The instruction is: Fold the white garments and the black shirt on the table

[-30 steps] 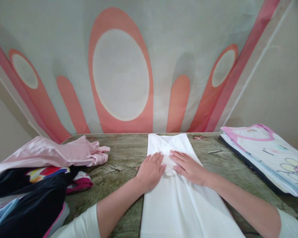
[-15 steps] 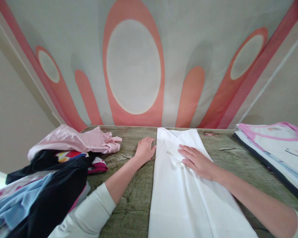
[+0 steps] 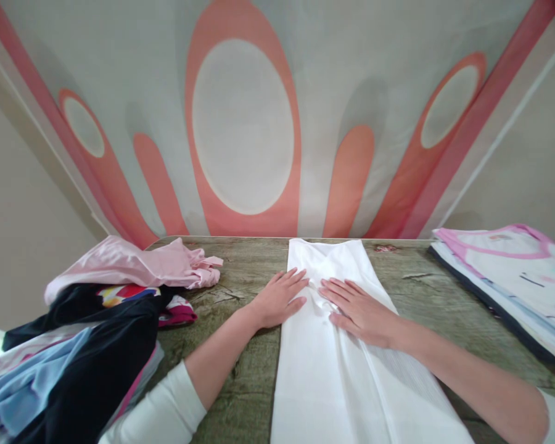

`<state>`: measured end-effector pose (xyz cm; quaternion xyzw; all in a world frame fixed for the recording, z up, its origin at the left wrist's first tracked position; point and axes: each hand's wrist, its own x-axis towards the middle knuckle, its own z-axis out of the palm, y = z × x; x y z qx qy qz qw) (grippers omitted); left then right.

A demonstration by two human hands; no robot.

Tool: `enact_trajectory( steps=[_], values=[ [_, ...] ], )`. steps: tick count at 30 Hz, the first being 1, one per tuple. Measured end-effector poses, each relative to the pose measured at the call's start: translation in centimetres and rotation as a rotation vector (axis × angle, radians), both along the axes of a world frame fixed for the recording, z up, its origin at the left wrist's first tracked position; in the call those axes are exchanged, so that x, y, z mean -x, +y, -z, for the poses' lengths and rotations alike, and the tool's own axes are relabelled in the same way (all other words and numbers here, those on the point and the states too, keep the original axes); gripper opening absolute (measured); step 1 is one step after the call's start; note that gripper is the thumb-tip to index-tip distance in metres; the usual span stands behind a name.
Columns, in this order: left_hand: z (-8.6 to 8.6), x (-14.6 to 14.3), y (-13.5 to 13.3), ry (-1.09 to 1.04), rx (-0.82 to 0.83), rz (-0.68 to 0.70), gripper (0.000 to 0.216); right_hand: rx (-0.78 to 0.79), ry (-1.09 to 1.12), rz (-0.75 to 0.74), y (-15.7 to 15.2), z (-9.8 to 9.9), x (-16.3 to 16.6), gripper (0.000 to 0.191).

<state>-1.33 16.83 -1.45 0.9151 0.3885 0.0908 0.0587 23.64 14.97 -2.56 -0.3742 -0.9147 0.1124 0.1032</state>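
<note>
On the surface (image 3: 245, 271), centre: one white garment (image 3: 337, 370), folded into a long narrow strip, running from the far edge toward the camera. Two hands, both flat, fingers spread, gripping nothing. Left hand (image 3: 277, 299) palm down at the garment's left edge, fingertips on the white cloth, heel on bare surface. Right hand (image 3: 358, 308) lies fully on the garment, just beside the left, fingertips nearly meeting over a small crease in the cloth. Two forearms bare, white sleeve (image 3: 161, 413) pushed up on the left arm; a bit of white sleeve at the right elbow too.

Left side: one loose heap of unfolded clothes (image 3: 69, 351), with one pink garment (image 3: 134, 265) on top at the far end, dark navy, light blue and a multicoloured piece beneath; exact count of pieces in the heap cannot be told. Right side: one neat stack of folded clothes (image 3: 509, 283), top piece white with pink neckline trim and a print, several layers under it, count unclear. Heap and stack are well apart from the white garment.

Surface: weathered grey-green wood-grain look, far edge pale. Behind it one hanging cloth backdrop (image 3: 240, 123), grey with salmon ovals and stripes; plain beige wall (image 3: 527, 160) on either side
</note>
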Motion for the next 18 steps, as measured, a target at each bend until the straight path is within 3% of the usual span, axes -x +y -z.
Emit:
enact_trajectory(
  steps=[6, 11, 14, 18],
  values=[
    [-1.4, -1.6, -1.6, 0.012, -0.020, 0.102, 0.054, 0.046, 0.014, -0.008, 0.0, -0.6, -0.1, 0.058],
    [-1.8, -2.1, -2.3, 0.018, 0.026, 0.209, 0.050, 0.124, 0.214, 0.076, 2.2, -0.7, -2.5, 0.051],
    [-1.3, -1.8, -1.9, 0.025, 0.069, 0.226, 0.050, 0.035, 0.270, 0.219, 4.4, 0.2, -4.8, 0.051],
    [-0.8, -1.6, -1.5, 0.022, 0.101, 0.236, 0.051, -0.009, 0.074, 0.291, 6.1, 2.2, -6.7, 0.059]
  ],
)
